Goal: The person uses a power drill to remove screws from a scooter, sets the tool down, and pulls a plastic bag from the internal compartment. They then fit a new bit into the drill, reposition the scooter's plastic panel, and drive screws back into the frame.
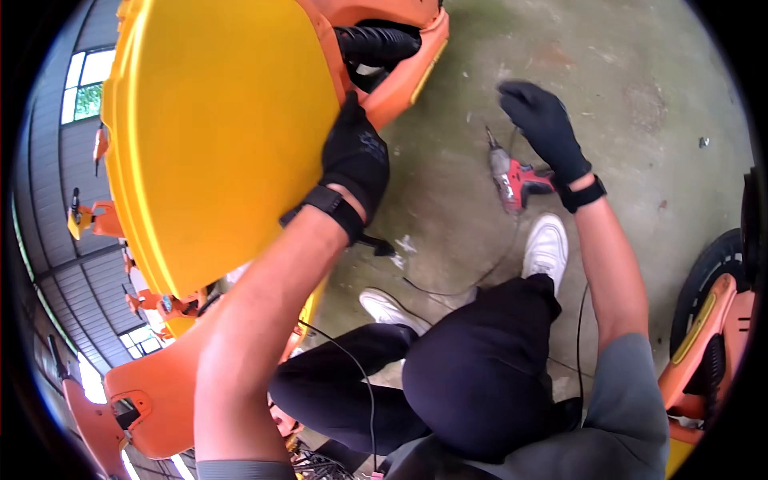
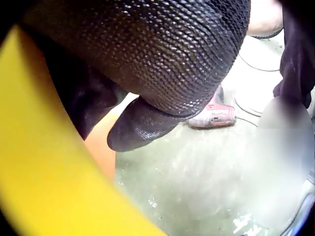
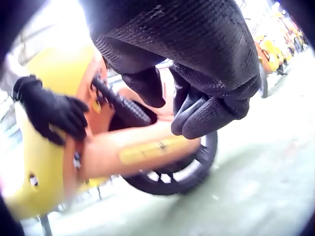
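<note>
My left hand, in a black glove, rests at the seam where the scooter's yellow panel meets its orange body. In the right wrist view its fingers lie fairly straight over that edge. The gloved right hand is held out over the floor, its fingers loosely bent. Between its thumb and fingers there is a gap, with nothing visible in it. Below that hand a red and grey power drill lies on the floor, its bit pointing away from me.
White shoes stand on the green-grey floor near the drill. A thin cable crosses the floor there. Another orange vehicle with a black tire stands at right. More orange parts are at left. The scooter's wheel touches the floor.
</note>
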The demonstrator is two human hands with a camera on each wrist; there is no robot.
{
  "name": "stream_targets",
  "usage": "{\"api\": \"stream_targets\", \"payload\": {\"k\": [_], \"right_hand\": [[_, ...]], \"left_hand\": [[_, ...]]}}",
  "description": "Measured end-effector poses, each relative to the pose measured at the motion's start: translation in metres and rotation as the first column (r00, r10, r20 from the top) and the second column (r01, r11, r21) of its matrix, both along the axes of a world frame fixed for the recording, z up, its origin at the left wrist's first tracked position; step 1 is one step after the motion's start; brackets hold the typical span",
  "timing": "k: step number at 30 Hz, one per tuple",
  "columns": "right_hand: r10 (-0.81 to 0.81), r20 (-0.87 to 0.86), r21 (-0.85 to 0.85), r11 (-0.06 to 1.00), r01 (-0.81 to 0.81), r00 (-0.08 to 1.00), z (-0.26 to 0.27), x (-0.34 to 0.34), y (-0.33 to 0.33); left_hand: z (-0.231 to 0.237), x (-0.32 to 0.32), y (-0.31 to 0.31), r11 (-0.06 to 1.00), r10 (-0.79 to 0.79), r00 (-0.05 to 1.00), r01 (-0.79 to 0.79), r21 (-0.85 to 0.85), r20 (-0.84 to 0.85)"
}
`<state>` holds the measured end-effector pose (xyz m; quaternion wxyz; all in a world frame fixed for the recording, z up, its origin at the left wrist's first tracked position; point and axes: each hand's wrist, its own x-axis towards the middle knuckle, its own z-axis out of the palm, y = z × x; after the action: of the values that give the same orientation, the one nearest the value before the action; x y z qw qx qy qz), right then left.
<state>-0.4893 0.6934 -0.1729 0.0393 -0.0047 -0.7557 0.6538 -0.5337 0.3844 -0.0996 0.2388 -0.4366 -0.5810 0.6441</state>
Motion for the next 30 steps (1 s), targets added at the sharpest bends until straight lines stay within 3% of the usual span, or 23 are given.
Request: {"api": "stream_targets", "payload": {"k": [1, 2, 4, 5, 7, 8, 9, 11, 12, 13, 14, 15, 17, 18, 20, 21, 23, 24, 25, 26, 27, 28, 30], "right_hand": [[-0.071, 0.013, 0.188, 0.98, 0.067, 0.997, -0.029, 0.019, 0.014], [-0.011, -0.038, 0.35, 0.936, 0.024, 0.999, -0.058, 0.042, 0.027], [0.118, -0.066, 0.619, 0.784, -0.051, 0.991, -0.076, 0.08, 0.033], [0.183, -0.049, 0.722, 0.685, -0.092, 0.982, -0.076, 0.094, 0.03], [0.224, -0.139, 0.861, 0.509, 0.005, 0.965, -0.082, 0.108, 0.016], [0.24, -0.12, 0.905, 0.426, 0.007, 0.963, -0.095, 0.106, 0.009], [0.25, -0.103, 0.94, 0.342, 0.012, 0.963, -0.109, 0.102, 0.002], [0.28, -0.028, 0.936, 0.343, -0.073, 0.959, -0.124, 0.095, -0.002], [0.298, -0.027, 0.929, 0.359, -0.086, 0.954, -0.134, 0.091, 0.001], [0.316, -0.022, 0.923, 0.37, -0.102, 0.949, -0.14, 0.088, 0.004], [0.315, -0.027, 0.923, 0.373, -0.097, 0.949, -0.14, 0.086, 0.006], [0.341, -0.021, 0.903, 0.409, -0.129, 0.94, -0.138, 0.085, 0.01], [0.367, -0.022, 0.883, 0.444, -0.154, 0.93, -0.13, 0.085, 0.016], [0.352, -0.057, 0.836, 0.528, -0.147, 0.934, -0.125, 0.086, 0.019], [0.321, -0.044, 0.708, 0.678, -0.197, 0.946, -0.11, 0.092, 0.021], [0.324, -0.049, 0.706, 0.68, -0.197, 0.945, -0.099, 0.095, 0.02], [0.213, -0.071, 0.356, 0.918, -0.175, 0.974, -0.075, 0.099, 0.02], [0.228, -0.01, 0.179, 0.958, -0.223, 0.974, -0.061, 0.097, 0.022], [0.225, -0.01, 0.178, 0.959, -0.22, 0.974, -0.034, 0.095, 0.023], [0.255, 0.144, -0.128, 0.963, -0.238, 0.956, 0.001, 0.092, 0.023], [0.322, 0.276, -0.422, 0.887, -0.187, 0.905, 0.022, 0.09, 0.02], [0.319, 0.276, -0.422, 0.888, -0.184, 0.907, 0.029, 0.089, 0.016], [0.276, 0.091, -0.789, 0.607, -0.1, 0.957, 0.04, 0.082, 0.008]], "left_hand": [[-0.009, 0.0, -0.003, 0.998, 0.021, 0.996, -0.026, -0.06, -0.09], [-0.007, -0.001, -0.004, 0.998, 0.025, 0.996, -0.029, -0.049, -0.085], [0.0, -0.002, -0.003, 0.981, 0.01, 0.991, -0.037, 0.192, 0.136], [-0.009, 0.003, -0.006, 0.981, 0.009, 0.99, -0.037, 0.191, 0.142], [-0.024, 0.003, -0.017, 0.99, 0.077, 0.99, -0.09, -0.11, -0.114], [0.018, 0.015, 0.014, 0.94, 0.13, 0.971, -0.185, 0.287, 0.201], [-0.016, 0.005, -0.001, 0.977, 0.158, 0.958, -0.187, -0.102, -0.24], [-0.034, -0.002, -0.013, 0.978, 0.185, 0.948, -0.204, -0.047, -0.26], [-0.017, 0.001, -0.001, 0.977, 0.182, 0.945, -0.204, -0.054, -0.273], [0.014, 0.013, 0.023, 0.904, 0.409, 0.906, -0.418, 0.087, 0.105], [0.04, 0.023, 0.043, 0.758, 0.511, 0.707, -0.639, 0.13, 0.49], [0.054, 0.029, 0.056, 0.758, 0.512, 0.708, -0.639, 0.131, 0.486], [0.07, 0.034, 0.07, 0.76, 0.594, 0.662, -0.648, -0.049, 0.457], [0.061, 0.029, 0.063, 0.762, 0.592, 0.669, -0.646, -0.043, 0.449], [0.036, 0.024, 0.037, 0.79, 0.433, 0.78, -0.57, 0.227, 0.452], [0.039, 0.025, 0.04, 0.788, 0.438, 0.78, -0.572, 0.225, 0.448], [0.042, 0.029, 0.048, 0.814, 0.496, 0.796, -0.565, 0.132, 0.347], [0.032, 0.024, 0.038, 0.814, 0.497, 0.795, -0.566, 0.131, 0.347], [0.012, 0.015, 0.018, 0.853, 0.41, 0.864, -0.477, 0.212, 0.293], [-0.004, 0.009, 0.003, 0.88, 0.32, 0.919, -0.378, 0.286, 0.23], [-0.015, 0.007, -0.002, 0.882, 0.317, 0.92, -0.375, 0.285, 0.23], [-0.027, 0.006, -0.003, 0.932, 0.356, 0.931, -0.347, 0.102, -0.082], [-0.048, 0.005, 0.0, 0.868, 0.169, 0.743, -0.423, -0.259, -0.647]]}}
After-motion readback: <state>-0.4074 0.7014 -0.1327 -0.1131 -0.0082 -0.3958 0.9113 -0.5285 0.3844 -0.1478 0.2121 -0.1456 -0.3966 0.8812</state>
